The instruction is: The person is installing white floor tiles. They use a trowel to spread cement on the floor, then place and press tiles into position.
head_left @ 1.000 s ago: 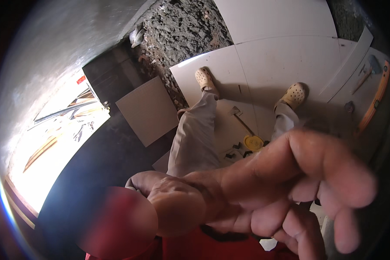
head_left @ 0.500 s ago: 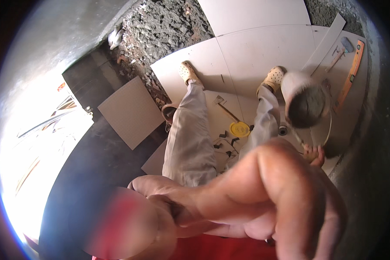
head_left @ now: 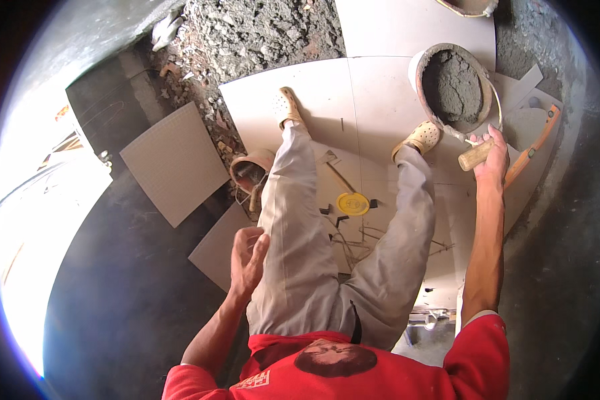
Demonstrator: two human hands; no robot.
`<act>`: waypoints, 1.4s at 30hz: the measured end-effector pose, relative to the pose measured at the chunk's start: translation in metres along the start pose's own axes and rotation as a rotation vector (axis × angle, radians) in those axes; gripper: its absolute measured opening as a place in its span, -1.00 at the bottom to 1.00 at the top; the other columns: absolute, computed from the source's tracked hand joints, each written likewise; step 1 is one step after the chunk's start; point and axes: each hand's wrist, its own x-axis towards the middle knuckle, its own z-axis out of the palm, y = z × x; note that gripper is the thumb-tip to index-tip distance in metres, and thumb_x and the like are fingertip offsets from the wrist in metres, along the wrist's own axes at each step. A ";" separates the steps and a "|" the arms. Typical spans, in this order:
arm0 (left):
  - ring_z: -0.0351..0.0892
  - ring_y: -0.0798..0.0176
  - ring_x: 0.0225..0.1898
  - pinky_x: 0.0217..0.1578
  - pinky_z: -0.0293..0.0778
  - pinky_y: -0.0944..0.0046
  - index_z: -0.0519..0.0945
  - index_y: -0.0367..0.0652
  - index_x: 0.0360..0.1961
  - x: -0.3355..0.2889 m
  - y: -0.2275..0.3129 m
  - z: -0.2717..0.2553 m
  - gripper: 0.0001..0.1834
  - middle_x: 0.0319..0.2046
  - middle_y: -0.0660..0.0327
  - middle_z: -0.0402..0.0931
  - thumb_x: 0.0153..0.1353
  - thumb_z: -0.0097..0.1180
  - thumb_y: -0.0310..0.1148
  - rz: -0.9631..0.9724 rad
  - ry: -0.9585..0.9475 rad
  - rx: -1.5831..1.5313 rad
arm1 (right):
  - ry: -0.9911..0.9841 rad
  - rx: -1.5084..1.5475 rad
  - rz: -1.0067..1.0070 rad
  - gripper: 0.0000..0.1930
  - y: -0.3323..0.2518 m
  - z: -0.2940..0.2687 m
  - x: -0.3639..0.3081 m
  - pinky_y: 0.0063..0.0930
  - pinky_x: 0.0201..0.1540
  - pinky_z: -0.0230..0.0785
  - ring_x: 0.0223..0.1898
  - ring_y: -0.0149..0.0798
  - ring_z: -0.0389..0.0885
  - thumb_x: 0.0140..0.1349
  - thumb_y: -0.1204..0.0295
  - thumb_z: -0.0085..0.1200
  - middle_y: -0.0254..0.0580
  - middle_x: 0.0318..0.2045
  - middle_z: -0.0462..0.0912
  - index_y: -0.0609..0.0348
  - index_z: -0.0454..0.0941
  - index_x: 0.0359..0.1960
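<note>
My right hand (head_left: 492, 155) reaches out to the right and grips a short wooden handle (head_left: 476, 156) whose metal shank runs into a round pan of grey mortar (head_left: 455, 87). My left hand (head_left: 248, 259) hangs beside my left thigh, fingers loosely apart and holding nothing. I stand on white floor tiles (head_left: 373, 93) in light trousers and pale clogs. Between my feet lie a yellow disc (head_left: 352, 203) and a few small black clips.
A loose grey tile (head_left: 175, 162) lies on the dark floor at left, a second one nearer my left leg. Rubble (head_left: 247, 33) fills the area behind the tiles. A small clay-coloured pot (head_left: 250, 175) sits by my left foot; an orange-handled tool (head_left: 537, 143) lies right.
My hand, which filled the view close to the camera, has dropped away. My right hand now grips the wooden handle at the mortar pan, and my left hand rests by my thigh.
</note>
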 end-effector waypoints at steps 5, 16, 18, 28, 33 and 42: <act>0.54 -0.05 0.17 0.19 0.49 -0.02 0.57 -0.32 0.07 0.017 -0.064 -0.018 -0.51 0.07 -0.07 0.51 0.40 0.22 -0.08 0.091 0.134 0.217 | 0.042 -0.016 0.057 -0.74 0.010 0.014 0.006 -0.07 0.05 0.58 -0.32 -0.27 0.45 0.27 0.37 0.34 -0.33 -0.35 0.39 0.12 0.44 -0.24; 0.53 -0.08 0.11 0.17 0.45 -0.02 0.56 -0.27 0.09 0.039 -0.072 -0.043 -0.49 0.02 -0.05 0.51 0.33 0.30 -0.08 0.080 0.082 0.278 | 0.015 -0.015 -0.004 -0.80 0.068 0.014 0.000 -0.02 0.15 0.58 -0.36 -0.26 0.50 0.31 0.41 0.26 -0.31 -0.38 0.42 0.14 0.46 -0.19; 0.55 -0.08 0.02 0.10 0.47 0.00 0.58 -0.27 0.00 0.046 -0.074 -0.048 -0.58 -0.08 -0.02 0.52 0.29 0.33 -0.18 0.131 0.127 0.349 | -0.013 -0.095 -0.104 -0.77 0.085 0.025 -0.006 -0.05 0.13 0.60 -0.27 -0.21 0.61 0.30 0.43 0.26 -0.23 -0.32 0.55 0.18 0.50 -0.10; 0.59 0.12 -0.32 -0.20 0.53 0.13 0.61 -0.25 -0.29 0.126 -0.067 -0.148 -0.78 -0.33 0.10 0.55 0.26 0.34 -0.32 0.295 -0.077 0.412 | -0.168 0.001 -0.137 -0.52 0.125 0.144 -0.077 -0.11 0.17 0.63 0.05 -0.14 0.69 0.30 0.44 0.32 0.00 0.11 0.60 0.37 0.46 0.19; 0.65 0.17 -0.35 -0.24 0.58 0.15 0.64 -0.29 -0.25 0.187 -0.045 -0.166 -0.77 -0.32 0.09 0.63 0.32 0.31 -0.30 0.320 -0.142 0.382 | 0.255 -0.736 -0.124 -0.43 0.101 0.065 -0.106 -0.40 -0.42 0.58 -0.42 -0.31 0.64 0.38 0.18 0.29 -0.09 -0.22 0.66 0.31 0.48 0.28; 0.67 0.01 -0.16 -0.12 0.60 0.08 0.66 -0.24 -0.08 0.357 0.097 0.032 -0.76 -0.13 -0.01 0.65 0.38 0.25 -0.29 1.019 -0.348 0.378 | 0.020 -2.026 -0.224 -0.55 0.018 -0.050 0.001 0.06 0.09 0.47 -0.04 0.26 0.68 0.48 0.13 0.08 0.22 -0.08 0.68 0.34 0.60 0.07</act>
